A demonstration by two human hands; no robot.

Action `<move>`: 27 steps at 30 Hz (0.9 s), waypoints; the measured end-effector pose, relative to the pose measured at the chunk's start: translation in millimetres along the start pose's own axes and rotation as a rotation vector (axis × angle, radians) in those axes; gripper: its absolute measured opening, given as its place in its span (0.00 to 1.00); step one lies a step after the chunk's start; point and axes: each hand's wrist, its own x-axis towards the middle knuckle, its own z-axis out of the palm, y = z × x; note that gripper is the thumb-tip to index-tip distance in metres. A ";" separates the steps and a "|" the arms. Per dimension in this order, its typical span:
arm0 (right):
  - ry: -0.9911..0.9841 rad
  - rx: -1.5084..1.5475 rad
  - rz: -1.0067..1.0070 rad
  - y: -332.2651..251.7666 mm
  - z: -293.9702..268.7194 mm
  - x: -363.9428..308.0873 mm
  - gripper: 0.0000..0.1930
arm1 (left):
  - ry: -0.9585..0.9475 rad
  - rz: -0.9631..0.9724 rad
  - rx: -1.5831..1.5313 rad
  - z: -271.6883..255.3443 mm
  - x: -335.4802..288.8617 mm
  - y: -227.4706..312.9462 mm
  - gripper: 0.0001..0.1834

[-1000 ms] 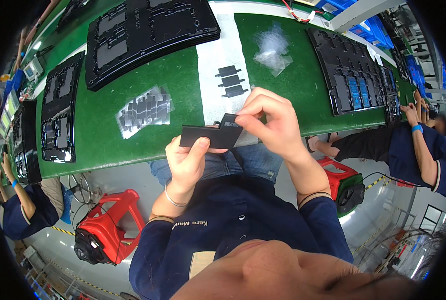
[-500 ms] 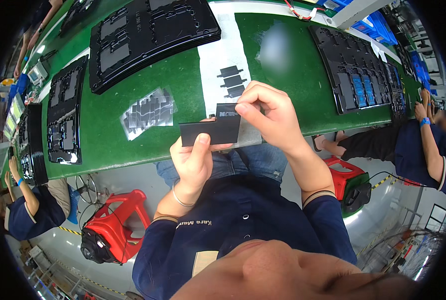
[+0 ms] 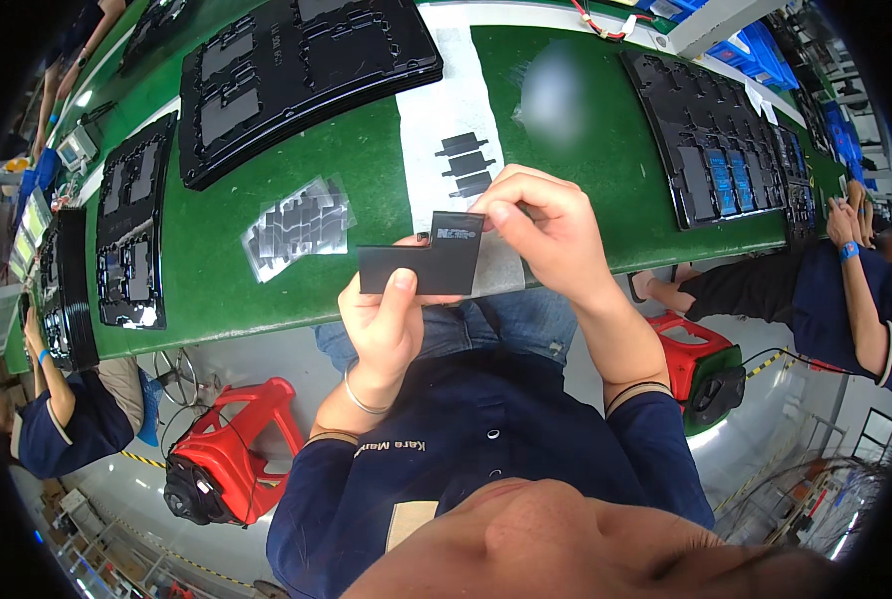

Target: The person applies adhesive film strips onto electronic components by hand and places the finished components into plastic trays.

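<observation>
A flat, black, L-shaped battery (image 3: 416, 272) with pale print is held up before me, just over the table's near edge. My left hand (image 3: 386, 324) grips its lower left part, thumb on the front face and fingers behind. At its upper right corner, my right hand (image 3: 546, 230) is closed in a pinch; whether the fingertips hold the battery's edge or something thin on it is too small to tell. Beyond my hands, three black die-cut stickers (image 3: 468, 165) lie on a white paper strip (image 3: 446, 110). Left of them are clear sheets carrying several black stickers (image 3: 301, 228).
The green table (image 3: 226, 299) carries a stack of black trays (image 3: 311, 85) at the back left, another tray (image 3: 131, 220) further left, and a black tray (image 3: 706, 140) with blue pieces at right. Red stools (image 3: 236, 439) stand below. Co-workers sit on both sides.
My right thumb has slid slightly up and to the right at the battery's corner, uncovering more of the print. My left hand keeps its grip.
</observation>
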 end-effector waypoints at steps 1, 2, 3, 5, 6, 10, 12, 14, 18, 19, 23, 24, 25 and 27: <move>0.015 0.043 0.009 1.1 -0.8 -0.9 0.06 | -0.023 -0.049 -0.013 -2.0 0.5 1.1 0.15; 0.014 0.042 0.010 0.9 -1.9 -0.8 0.06 | -0.021 -0.049 -0.015 -2.9 1.5 2.0 0.15; -0.019 0.115 0.030 -0.4 -3.1 0.7 0.06 | -0.031 -0.077 -0.030 -3.0 2.9 4.0 0.15; -0.056 0.189 0.055 -4.1 -3.8 4.3 0.06 | -0.035 -0.104 -0.047 -0.2 5.3 8.0 0.15; -0.107 0.267 0.097 -6.7 -3.6 5.0 0.07 | -0.035 -0.093 0.014 2.5 5.9 9.9 0.14; -0.412 0.282 0.196 -5.9 -15.0 8.8 0.07 | -0.153 -0.090 0.191 -0.5 8.3 19.4 0.12; -0.434 0.299 0.206 -8.9 -17.5 10.3 0.07 | -0.145 -0.109 0.179 -3.4 9.0 20.6 0.12; -0.510 0.117 0.150 -12.5 -19.2 12.2 0.06 | -0.138 -0.106 0.246 -6.6 11.0 22.0 0.12; -0.490 -0.012 0.028 -13.7 -14.4 11.3 0.05 | -0.123 -0.184 0.157 -1.3 13.5 23.2 0.11; -0.470 -0.039 -0.038 -13.6 -13.0 11.2 0.05 | -0.121 -0.184 0.157 -0.9 14.2 24.9 0.11; -0.459 -0.038 -0.127 -11.5 -11.6 10.7 0.06 | -0.154 -0.316 0.047 0.4 14.4 25.8 0.11; -0.461 -0.037 -0.126 -11.3 -11.1 10.3 0.06 | -0.159 -0.335 0.036 2.2 13.9 24.7 0.11; -0.472 -0.034 -0.125 -11.0 -10.4 9.8 0.05 | -0.144 -0.322 0.030 4.7 12.6 21.9 0.12; -0.483 -0.029 -0.120 -11.4 -9.6 7.3 0.04 | -0.187 -0.355 0.108 1.7 13.5 24.1 0.12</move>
